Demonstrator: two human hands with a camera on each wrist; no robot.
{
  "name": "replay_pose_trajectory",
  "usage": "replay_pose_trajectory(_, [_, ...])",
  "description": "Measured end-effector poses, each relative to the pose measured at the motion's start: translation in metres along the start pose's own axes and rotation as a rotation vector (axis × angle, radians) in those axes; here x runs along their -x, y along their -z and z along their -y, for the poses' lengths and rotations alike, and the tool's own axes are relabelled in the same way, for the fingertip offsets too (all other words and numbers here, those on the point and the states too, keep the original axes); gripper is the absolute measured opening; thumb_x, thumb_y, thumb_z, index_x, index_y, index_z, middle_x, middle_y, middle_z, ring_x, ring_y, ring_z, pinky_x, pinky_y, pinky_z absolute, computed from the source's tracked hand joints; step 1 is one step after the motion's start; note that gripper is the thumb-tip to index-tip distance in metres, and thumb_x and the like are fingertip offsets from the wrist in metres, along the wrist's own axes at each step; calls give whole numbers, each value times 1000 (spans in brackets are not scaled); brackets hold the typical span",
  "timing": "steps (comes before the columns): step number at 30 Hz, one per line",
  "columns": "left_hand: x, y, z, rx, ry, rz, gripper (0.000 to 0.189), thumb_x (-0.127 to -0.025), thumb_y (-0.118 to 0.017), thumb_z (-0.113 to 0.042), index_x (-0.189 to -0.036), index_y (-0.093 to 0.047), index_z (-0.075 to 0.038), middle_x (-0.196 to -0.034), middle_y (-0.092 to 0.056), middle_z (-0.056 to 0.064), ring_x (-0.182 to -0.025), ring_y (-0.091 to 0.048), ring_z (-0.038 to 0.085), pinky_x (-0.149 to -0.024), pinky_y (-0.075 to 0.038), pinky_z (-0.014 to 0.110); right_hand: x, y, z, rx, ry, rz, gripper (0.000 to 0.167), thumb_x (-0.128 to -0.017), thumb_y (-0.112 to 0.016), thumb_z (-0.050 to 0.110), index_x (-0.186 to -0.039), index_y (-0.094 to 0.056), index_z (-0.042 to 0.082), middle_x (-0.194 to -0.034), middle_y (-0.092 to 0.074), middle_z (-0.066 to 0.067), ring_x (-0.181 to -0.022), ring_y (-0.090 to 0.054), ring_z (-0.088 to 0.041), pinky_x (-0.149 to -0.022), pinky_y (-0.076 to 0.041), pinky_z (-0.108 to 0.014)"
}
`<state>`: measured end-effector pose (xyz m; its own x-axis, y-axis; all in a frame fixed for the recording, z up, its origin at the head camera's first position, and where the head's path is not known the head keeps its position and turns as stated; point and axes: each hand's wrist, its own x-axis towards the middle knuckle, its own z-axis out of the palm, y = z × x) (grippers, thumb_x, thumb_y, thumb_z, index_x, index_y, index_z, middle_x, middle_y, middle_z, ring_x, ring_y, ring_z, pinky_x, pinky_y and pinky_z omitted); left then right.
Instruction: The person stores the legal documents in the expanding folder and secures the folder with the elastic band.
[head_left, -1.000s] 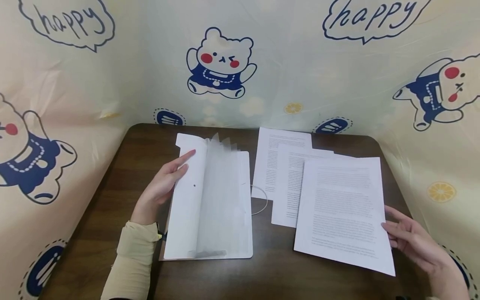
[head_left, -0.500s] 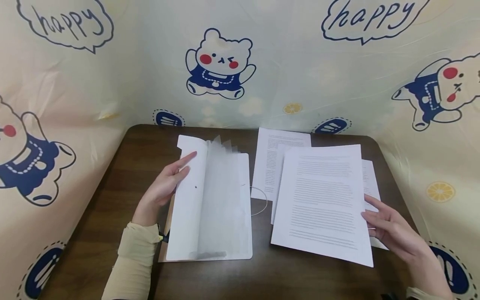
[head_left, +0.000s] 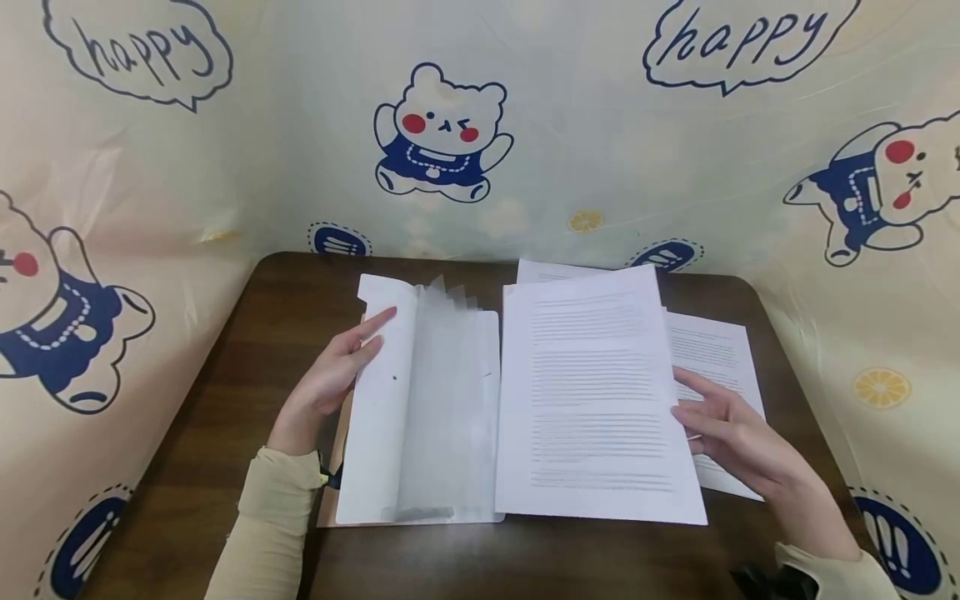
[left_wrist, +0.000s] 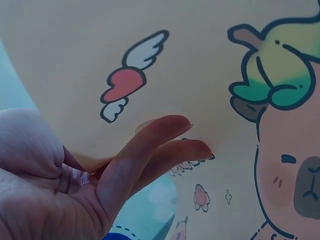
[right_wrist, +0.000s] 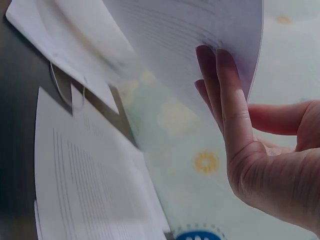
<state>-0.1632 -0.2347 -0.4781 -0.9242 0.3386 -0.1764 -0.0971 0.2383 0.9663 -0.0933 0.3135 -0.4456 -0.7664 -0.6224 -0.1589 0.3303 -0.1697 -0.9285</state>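
On the left of the head view lies an opened document folder (head_left: 457,417) with clear inner sleeves fanned at the top. My left hand (head_left: 326,379) grips its raised white cover (head_left: 378,400), thumb on the inner face. In the left wrist view, two fingers of my left hand (left_wrist: 145,160) lie against the cover's cartoon-printed outside (left_wrist: 215,60). A printed sheet of paper (head_left: 592,400) is held up by my right hand (head_left: 738,433), which pinches its right edge. In the right wrist view, my right hand (right_wrist: 245,125) has fingers behind the raised sheet (right_wrist: 190,30).
More printed sheets (head_left: 716,367) lie on the dark wooden table (head_left: 420,567), partly covered by the held sheet. In the right wrist view, a thin elastic loop (right_wrist: 60,87) sticks out from the folder. A cartoon-printed curtain (head_left: 585,150) surrounds the table.
My right hand has carried the printed sheet leftward, up to the folder's right edge, uncovering a sheet at the right. My left hand keeps holding the cover up.
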Motion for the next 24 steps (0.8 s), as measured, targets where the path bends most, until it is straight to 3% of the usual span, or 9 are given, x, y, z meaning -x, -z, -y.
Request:
replay_pose_trajectory(9, [0, -1, 0, -10, 7, -3, 59, -120, -41, -23, -176, -25, -14, -188, -6, 14, -173, -6, 45, -128, -31, 63, -35, -24, 3, 64, -49, 1, 57, -113, -46, -4, -163, -40, 22, -135, -81, -3, -115, -82, -22, -93, -69, -37])
replay_pose_trajectory(15, [0, 0, 0, -24, 21, -6, 59, -120, -42, -25, -176, -25, -16, -187, -7, 14, -172, -12, 46, -120, -47, 47, -50, -32, 4, 162, -86, -49, 67, -114, -52, 4, -173, -20, 6, -132, -81, 5, -112, -83, -21, -94, -68, -36])
replay_pose_trajectory(19, [0, 0, 0, -23, 16, -9, 59, -120, -42, -25, -176, -25, -15, -187, -7, 15, -172, -10, 46, -126, -39, 57, -62, -36, 4, 199, -121, -83, 76, -113, -55, 9, -174, -11, -1, -129, -82, 9, -111, -83, -19, -93, -68, -35])
replay_pose_trajectory(24, [0, -1, 0, -23, 6, -10, 59, -120, -41, -23, -176, -25, -13, -187, -7, 15, -173, -6, 46, -129, -30, 69, -77, -41, 3, 184, -149, -83, 75, -113, -55, 8, -174, -12, -2, -125, -83, 8, -108, -84, -18, -90, -69, -35])
